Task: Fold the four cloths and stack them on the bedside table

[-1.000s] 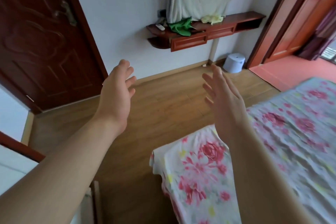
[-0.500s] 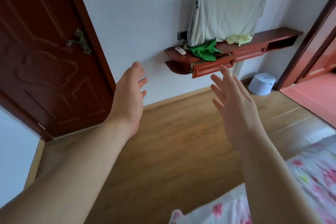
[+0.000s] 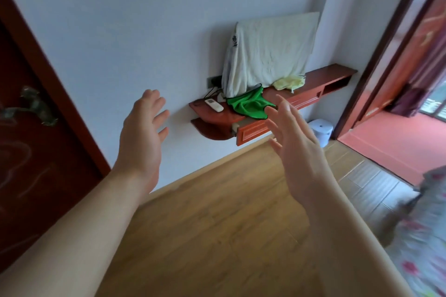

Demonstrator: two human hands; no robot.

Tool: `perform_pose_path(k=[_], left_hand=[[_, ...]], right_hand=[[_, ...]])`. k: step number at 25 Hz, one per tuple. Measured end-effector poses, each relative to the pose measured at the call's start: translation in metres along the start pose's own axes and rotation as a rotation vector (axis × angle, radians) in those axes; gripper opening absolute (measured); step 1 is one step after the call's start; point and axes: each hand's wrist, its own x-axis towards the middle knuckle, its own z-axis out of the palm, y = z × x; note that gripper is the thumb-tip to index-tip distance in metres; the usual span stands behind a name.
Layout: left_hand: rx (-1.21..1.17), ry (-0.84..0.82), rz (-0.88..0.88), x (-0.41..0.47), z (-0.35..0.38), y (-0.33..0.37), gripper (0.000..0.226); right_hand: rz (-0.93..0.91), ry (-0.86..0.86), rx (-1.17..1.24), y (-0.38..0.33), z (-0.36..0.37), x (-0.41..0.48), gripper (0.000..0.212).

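L hand [image 3: 142, 137] + R hand [image 3: 296, 152] up in mid-air, fingers spread, holding nothing. Green cloth [image 3: 251, 106] crumpled on far wall shelf [image 3: 325, 77], just right of remote [image 3: 214, 105]. Yellow cloth [image 3: 288, 82] further right, pale cloth [image 3: 268, 55] draped behind both. White bin [image 3: 321, 131] on floor below, contents not visible. Bed [image 3: 424, 236] near right.

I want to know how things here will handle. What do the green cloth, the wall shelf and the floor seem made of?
Green cloth: soft fabric, matt, perhaps microfibre; it lies crumpled in limp folds.
Wall shelf: probably wood, red-brown glossy lacquer; panelled drawer front, sheen on top.
Floor: wood or laminate planks, satin; grain and seams show.
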Motion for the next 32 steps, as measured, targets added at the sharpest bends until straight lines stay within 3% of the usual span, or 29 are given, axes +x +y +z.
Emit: perform_pose_path(k=[7, 12, 15, 17, 21, 25, 32], left_hand=[[-0.101, -0.232, 0.001, 0.14, 0.053, -0.001, 0.057], [-0.104, -0.397, -0.019, 0.189, 0.128, -0.018, 0.055], [-0.087, -0.484, -0.01, 0.209, 0.186, -0.041, 0.043], [-0.08, -0.518, -0.004, 0.227, 0.23, -0.057, 0.037], [-0.083, -0.504, -0.005, 0.275, 0.319, -0.085, 0.035], [-0.08, -0.434, -0.017, 0.329, 0.404, -0.101, 0.039], [-0.063, -0.344, -0.022, 0.443, 0.49, -0.137, 0.053]], right_hand=[[0.01, 0.244, -0.042, -0.005, 0.003, 0.101, 0.06], [-0.034, 0.372, -0.043, -0.006, -0.029, 0.149, 0.018], [-0.039, 0.412, -0.043, 0.001, -0.067, 0.181, 0.037], [-0.041, 0.438, -0.032, 0.01, -0.098, 0.214, 0.038], [-0.032, 0.432, -0.012, 0.033, -0.157, 0.301, 0.026], [0.015, 0.348, -0.009, 0.051, -0.211, 0.401, 0.061], [0.041, 0.273, -0.012, 0.083, -0.253, 0.558, 0.063]])
